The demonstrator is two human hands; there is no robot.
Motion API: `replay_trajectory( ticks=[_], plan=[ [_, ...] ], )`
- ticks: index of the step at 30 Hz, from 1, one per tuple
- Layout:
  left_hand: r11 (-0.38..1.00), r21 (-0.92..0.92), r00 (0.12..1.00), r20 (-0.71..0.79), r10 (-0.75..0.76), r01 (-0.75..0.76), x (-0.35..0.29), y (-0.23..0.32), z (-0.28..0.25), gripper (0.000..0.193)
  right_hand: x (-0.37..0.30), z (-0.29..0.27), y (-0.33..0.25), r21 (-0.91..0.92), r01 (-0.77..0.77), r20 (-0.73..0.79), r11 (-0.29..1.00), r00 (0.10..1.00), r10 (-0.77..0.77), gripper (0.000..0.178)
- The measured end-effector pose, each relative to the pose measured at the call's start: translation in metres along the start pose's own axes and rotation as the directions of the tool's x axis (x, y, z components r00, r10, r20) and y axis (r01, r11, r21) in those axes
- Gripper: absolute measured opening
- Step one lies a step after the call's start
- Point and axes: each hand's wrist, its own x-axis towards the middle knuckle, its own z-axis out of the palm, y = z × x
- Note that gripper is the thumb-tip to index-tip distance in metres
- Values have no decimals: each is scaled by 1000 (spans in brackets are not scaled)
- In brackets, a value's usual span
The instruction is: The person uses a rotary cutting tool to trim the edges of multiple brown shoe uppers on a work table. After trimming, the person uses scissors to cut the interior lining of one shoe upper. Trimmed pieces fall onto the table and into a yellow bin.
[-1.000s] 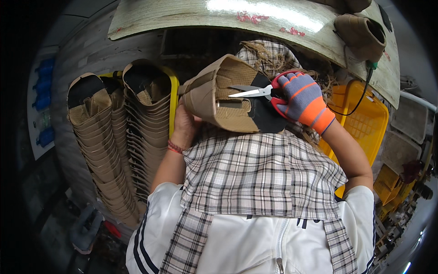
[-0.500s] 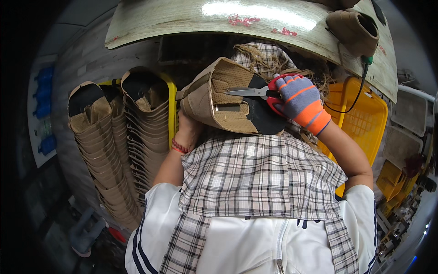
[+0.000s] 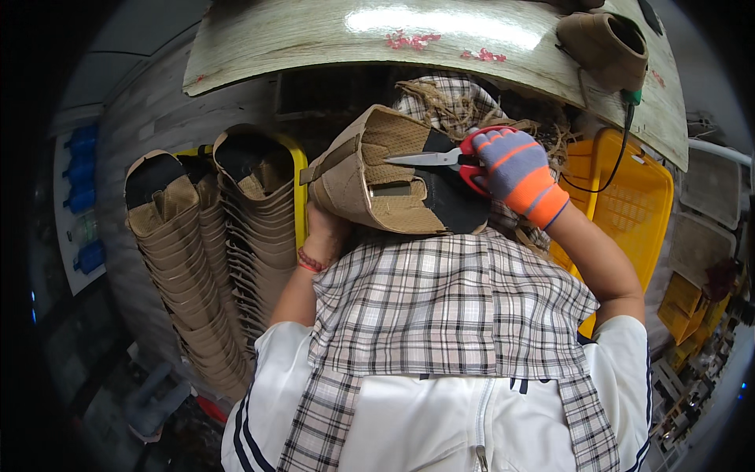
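My left hand (image 3: 324,234) grips a tan shoe upper (image 3: 338,185) from its left underside; most of its fingers are hidden behind the piece. The upper's open side faces me, showing a textured tan lining and a black lining on the right. In a grey-and-orange glove, my right hand (image 3: 516,168) is closed round the red handles of a pair of scissors (image 3: 425,159). Their blades look nearly together and point left across the opening of the upper. Whether they touch the lining I cannot tell.
Long stacks of nested tan uppers (image 3: 169,267) stand at the left by a yellow crate (image 3: 300,177). Ahead lies a worktable (image 3: 314,43) bearing a tan shoe piece (image 3: 602,51) and a green-ended cable. Below its edge are fabric scraps (image 3: 448,106); a yellow basket (image 3: 637,197) stands right.
The whole view has shifted slightly. The left hand, the shoe upper and the scissors keep nearly the same places relative to each other.
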Motion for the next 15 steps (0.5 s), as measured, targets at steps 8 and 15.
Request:
replay_trajectory(
  ticks=[8,15],
  plan=[
    [894,-441,996,51,-66,82,-2,26,25,48,-5,-11,0,174,38,-162,984,987,-10,28],
    [997,4,997,-13,76,-76,-8,38,20,44,-8,4,11,204,-315,-56,927,942,332,26]
  ],
)
